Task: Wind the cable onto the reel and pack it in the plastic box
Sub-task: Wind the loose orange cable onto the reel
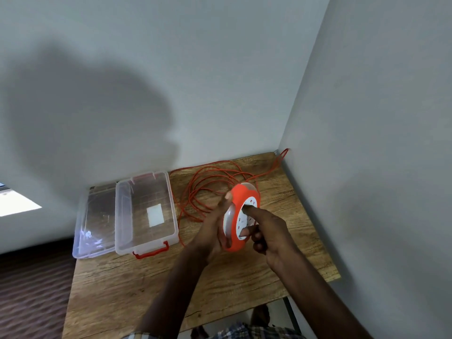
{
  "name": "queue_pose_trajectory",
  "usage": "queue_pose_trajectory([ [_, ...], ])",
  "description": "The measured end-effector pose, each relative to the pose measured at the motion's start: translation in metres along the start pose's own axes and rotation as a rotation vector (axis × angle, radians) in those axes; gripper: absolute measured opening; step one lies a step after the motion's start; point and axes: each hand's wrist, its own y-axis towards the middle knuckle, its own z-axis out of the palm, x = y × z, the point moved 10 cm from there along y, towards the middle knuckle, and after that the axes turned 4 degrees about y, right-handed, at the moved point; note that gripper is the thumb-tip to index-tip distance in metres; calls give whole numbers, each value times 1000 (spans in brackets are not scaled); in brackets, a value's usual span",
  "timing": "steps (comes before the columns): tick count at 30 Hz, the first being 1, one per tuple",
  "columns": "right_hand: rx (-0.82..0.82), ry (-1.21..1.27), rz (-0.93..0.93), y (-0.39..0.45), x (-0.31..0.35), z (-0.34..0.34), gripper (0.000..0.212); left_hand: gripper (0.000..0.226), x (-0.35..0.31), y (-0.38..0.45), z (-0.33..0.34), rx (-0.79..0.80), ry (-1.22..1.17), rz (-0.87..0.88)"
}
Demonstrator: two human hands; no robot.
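Observation:
An orange and white cable reel (238, 204) is held upright above the wooden table (137, 285). My left hand (214, 226) grips its left rim. The fingers of my right hand (266, 237) press on the reel's white socket face, index finger near the centre. A thin orange cable (208, 182) lies in loose loops on the table behind the reel and runs to the wall corner at the far right. The clear plastic box (146, 211) with red latches stands open on the table's left side.
The box's clear lid (94, 221) lies left of the box, partly over the table's edge. Grey walls close the table in at the back and right. A dark patterned floor lies to the left.

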Motion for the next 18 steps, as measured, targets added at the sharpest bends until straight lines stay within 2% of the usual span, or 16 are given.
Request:
queue_pose_trajectory([
  [2, 26, -114, -83, -2, 12, 4, 29, 59, 4, -7, 1, 19, -119, -30],
  [4, 38, -271, -189, 0, 23, 9, 41, 64, 5, -11, -1, 17, -211, -19],
  [6, 1, -597, -389, -3, 38, 15, 61, 74, 6, -13, -4, 15, -303, 1],
  [7, -45, -784, -519, -9, 49, 16, 63, 77, 7, -13, -7, 8, -336, 11],
  [9, -85, -996, -816, -28, 70, 25, 48, 79, 6, -13, -14, -9, -372, 24],
  [11, 77, -1100, -985, -41, 77, 41, 46, 84, 0, -15, -15, 19, -382, 42],
  [14, 298, -1234, -950, -39, 70, 53, 59, 85, -4, -14, -23, -7, -382, 61],
  [18, 263, -1394, -934, -41, 60, 62, 70, 99, 8, -10, -32, -37, -371, 10],
])
